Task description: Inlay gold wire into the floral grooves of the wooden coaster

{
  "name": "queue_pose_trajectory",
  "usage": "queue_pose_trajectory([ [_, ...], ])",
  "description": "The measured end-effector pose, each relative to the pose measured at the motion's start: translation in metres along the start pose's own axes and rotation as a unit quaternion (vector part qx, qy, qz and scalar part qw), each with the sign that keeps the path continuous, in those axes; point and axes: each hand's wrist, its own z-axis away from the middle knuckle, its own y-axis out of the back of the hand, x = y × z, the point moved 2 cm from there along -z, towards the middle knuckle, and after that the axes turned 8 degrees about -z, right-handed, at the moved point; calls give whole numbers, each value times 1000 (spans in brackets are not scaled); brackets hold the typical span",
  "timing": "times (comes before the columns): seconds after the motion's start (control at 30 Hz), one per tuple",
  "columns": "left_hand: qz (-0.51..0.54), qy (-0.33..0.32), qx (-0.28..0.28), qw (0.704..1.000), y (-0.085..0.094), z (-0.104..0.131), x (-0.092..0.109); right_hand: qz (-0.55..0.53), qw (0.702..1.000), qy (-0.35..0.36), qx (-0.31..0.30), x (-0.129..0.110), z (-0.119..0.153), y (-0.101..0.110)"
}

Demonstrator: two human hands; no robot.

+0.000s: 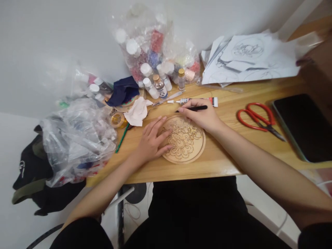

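A round wooden disc (199, 152) lies flat on the table in front of me, bearing a flower pattern outlined in gold-coloured wire. My left hand (153, 141) rests on the disc's left side, fingers spread and holding nothing. At the disc's upper right, my right hand (201, 114) pinches slim black tweezers (198, 108), whose tip points left near the far rim. A tube of glue (185, 100) lies just behind the right hand. Part of the pattern is hidden under my left fingers.
Red-handled scissors (259, 119) and a dark tablet or phone (304, 128) lie at right. Behind stand small bottles (160, 86), bagged jars (145, 48) and paper sketches (249, 57). At left are a gold wire roll (118, 120), green stick (122, 138) and plastic bags (77, 135).
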Motion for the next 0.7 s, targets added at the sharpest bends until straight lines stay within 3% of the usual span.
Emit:
queue_pose_trajectory([
  [0.17, 28, 24, -15, 999, -2, 1, -2, -8, 1000, -17, -1, -1, 0, -1],
  [0.27, 176, 118, -20, 977, 0, 0, -6, -7, 1000, -18, -4, -2, 1, 0],
  [0.4, 381, 279, 12, 881, 12, -6, -13, -1, 1000, -4, 2, -3, 1, 2],
  [0.5, 432, 337, 36, 836, 21, -15, -16, -3, 1000, 2, 5, -3, 1, 3],
  [0.7, 601, 415, 53, 681, 8, -41, -24, -9, 1000, -2, 9, -5, 2, 3],
])
